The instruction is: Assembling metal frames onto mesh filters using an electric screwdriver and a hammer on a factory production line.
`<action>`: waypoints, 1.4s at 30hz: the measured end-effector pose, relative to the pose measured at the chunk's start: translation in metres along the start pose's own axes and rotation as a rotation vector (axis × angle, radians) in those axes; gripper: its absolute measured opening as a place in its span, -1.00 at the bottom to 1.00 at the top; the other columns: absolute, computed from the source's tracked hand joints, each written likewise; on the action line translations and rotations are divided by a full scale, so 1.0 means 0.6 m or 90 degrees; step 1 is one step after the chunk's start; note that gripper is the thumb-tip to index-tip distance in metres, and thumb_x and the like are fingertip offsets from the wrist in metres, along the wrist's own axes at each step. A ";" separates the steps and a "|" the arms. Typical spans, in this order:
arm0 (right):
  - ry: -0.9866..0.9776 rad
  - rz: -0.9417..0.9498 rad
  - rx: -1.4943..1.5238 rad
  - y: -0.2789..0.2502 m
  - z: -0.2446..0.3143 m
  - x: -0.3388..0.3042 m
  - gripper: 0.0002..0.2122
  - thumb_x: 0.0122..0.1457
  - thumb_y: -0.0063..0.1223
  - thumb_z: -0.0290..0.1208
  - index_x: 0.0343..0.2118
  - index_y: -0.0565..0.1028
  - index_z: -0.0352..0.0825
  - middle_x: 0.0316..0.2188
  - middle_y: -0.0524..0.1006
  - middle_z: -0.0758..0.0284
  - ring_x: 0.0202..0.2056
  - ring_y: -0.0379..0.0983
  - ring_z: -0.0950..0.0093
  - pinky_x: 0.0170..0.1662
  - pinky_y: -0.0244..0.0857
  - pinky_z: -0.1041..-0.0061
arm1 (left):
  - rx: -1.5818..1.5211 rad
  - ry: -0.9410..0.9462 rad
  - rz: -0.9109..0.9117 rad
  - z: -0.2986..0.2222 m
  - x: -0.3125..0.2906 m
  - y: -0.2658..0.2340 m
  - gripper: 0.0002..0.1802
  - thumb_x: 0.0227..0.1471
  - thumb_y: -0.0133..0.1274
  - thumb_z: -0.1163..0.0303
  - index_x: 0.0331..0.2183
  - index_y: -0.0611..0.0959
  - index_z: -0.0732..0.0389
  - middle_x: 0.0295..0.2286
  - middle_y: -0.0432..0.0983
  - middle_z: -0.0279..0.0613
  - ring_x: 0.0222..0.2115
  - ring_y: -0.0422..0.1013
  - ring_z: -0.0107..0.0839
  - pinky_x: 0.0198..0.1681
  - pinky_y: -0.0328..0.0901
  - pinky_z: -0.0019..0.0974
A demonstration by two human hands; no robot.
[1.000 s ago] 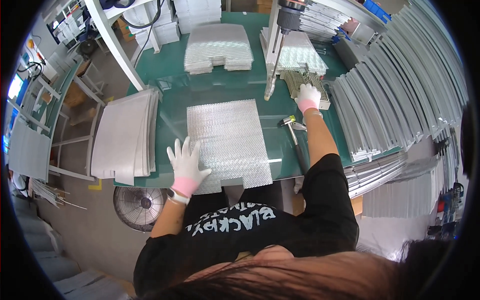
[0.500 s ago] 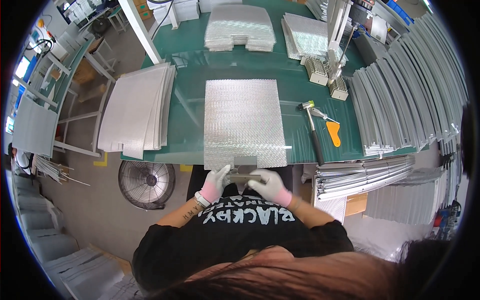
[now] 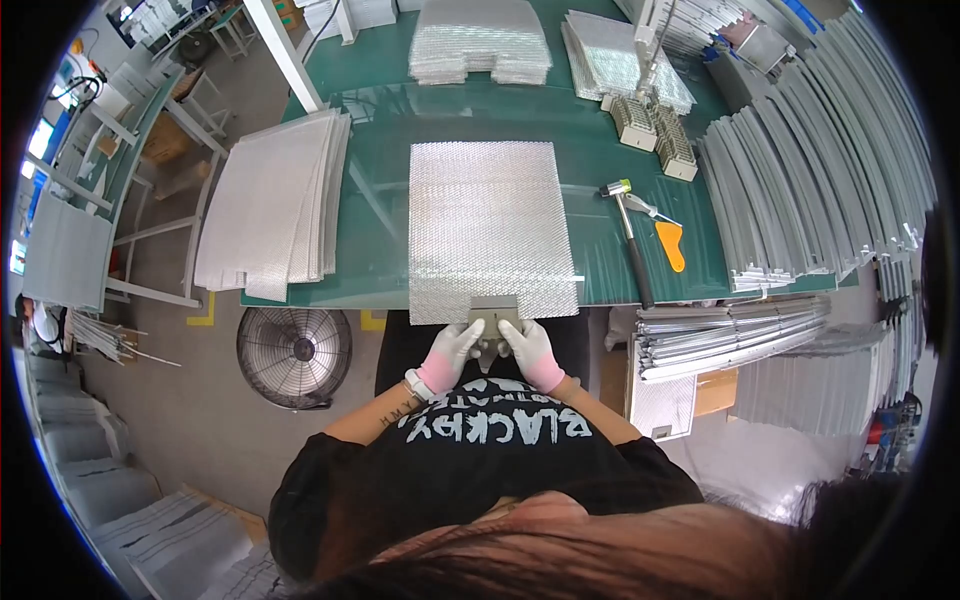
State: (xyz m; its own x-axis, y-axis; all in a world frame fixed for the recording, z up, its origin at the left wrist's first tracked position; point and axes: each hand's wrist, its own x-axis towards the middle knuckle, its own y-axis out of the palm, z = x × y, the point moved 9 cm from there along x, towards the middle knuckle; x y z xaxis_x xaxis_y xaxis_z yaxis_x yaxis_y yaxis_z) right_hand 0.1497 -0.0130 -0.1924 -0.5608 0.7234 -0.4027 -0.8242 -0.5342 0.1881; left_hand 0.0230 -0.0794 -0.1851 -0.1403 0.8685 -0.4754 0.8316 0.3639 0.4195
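Observation:
A silver sheet with a fine bumpy texture lies on the green tabletop, its near end reaching past the front edge. In that end is a rectangular notch, and a small grey-beige rectangular piece sits at it. My left hand, in a white and pink glove, grips the piece from the left, thumb on top. From the right my right hand, gloved alike, grips it the same way. The fingers beneath are hidden, and I cannot tell whether the piece is seated in the notch.
To the right lie a hammer, a screwdriver and an orange scraper. Beyond them stand stacks of beige pieces. Sheet piles rest at the left and back; a long row of panels lines the right side.
Both hands have brought the beige piece up to the notch, turning its flat face upward. My right hand has moved slightly left. The whole view has shifted a little.

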 end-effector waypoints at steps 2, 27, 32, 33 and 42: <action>-0.023 -0.131 0.041 -0.023 0.003 0.001 -0.75 0.31 -0.01 -0.26 -0.24 0.51 -0.39 -0.37 0.58 0.33 -0.46 0.46 0.63 -0.37 0.35 0.63 | 0.144 -0.012 -0.004 -0.007 0.004 0.009 -0.58 0.21 0.04 0.07 -0.28 0.63 0.29 -0.56 0.48 -0.39 -0.57 0.29 -0.66 -0.48 0.22 -0.54; -0.192 -0.328 0.060 -0.072 0.011 -0.041 -0.58 0.40 -0.36 -0.16 -0.36 0.48 -0.38 -0.53 0.51 0.35 -0.58 0.38 0.60 -0.52 0.25 0.56 | 1.169 0.696 0.331 -0.214 0.096 0.227 -0.26 -0.08 0.15 -0.07 0.14 0.45 -0.04 0.16 0.21 0.08 0.20 0.09 0.12 0.25 -0.08 0.24; -0.201 -0.323 0.143 -0.127 0.006 -0.044 -0.75 0.34 -0.09 -0.29 -0.24 0.52 -0.39 -0.36 0.49 0.48 -0.35 0.36 0.71 -0.25 0.30 0.60 | 1.194 0.615 0.247 -0.156 0.037 0.260 -0.39 0.04 0.06 0.04 0.15 0.43 -0.12 0.17 0.19 0.06 0.20 0.03 0.26 0.23 -0.16 0.37; -0.205 -0.320 0.096 -0.125 0.022 -0.051 -0.77 0.33 -0.06 -0.32 -0.21 0.51 -0.39 -0.34 0.50 0.47 -0.33 0.38 0.70 -0.23 0.32 0.60 | 1.177 0.616 0.241 -0.157 0.035 0.259 -0.42 0.07 0.03 0.08 0.15 0.42 -0.10 0.17 0.19 0.06 0.20 0.04 0.26 0.23 -0.16 0.38; -0.204 -0.414 0.278 -0.121 0.025 -0.076 -0.86 0.27 0.05 -0.48 -0.16 0.50 -0.38 -0.30 0.53 0.46 -0.29 0.43 0.68 -0.20 0.37 0.61 | 1.155 0.588 0.255 -0.142 0.018 0.257 -0.44 0.07 0.03 0.13 0.13 0.45 -0.06 0.17 0.19 0.06 0.20 0.02 0.24 0.25 -0.18 0.35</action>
State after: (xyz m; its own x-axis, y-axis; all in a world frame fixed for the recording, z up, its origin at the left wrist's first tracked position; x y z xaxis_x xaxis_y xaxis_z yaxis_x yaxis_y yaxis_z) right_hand 0.2339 -0.0007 -0.1741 0.0953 0.9524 -0.2894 -0.9100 0.2012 0.3624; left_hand 0.1040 0.0148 -0.0601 0.4550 0.8835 0.1111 0.2647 -0.0150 -0.9642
